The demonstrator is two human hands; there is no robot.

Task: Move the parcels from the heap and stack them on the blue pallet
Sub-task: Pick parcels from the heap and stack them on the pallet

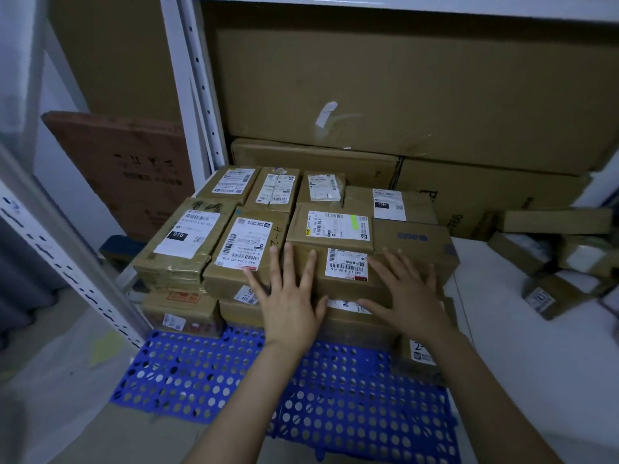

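Bare front of blue pallet [214, 380] free; stacked parcels [181, 242] behind, shelf upright [60, 259] close left.

— How do the parcels stand?
— Brown cardboard parcels [234, 242] with white barcode labels lie flat in tight rows, stacked in layers on the far half of the pallet [217, 380].
— And the pallet?
— A blue plastic grid full of round holes, flat on the floor.
— The heap?
— The heap [566, 262], off to the right, is a loose jumble of tilted parcels on the floor.
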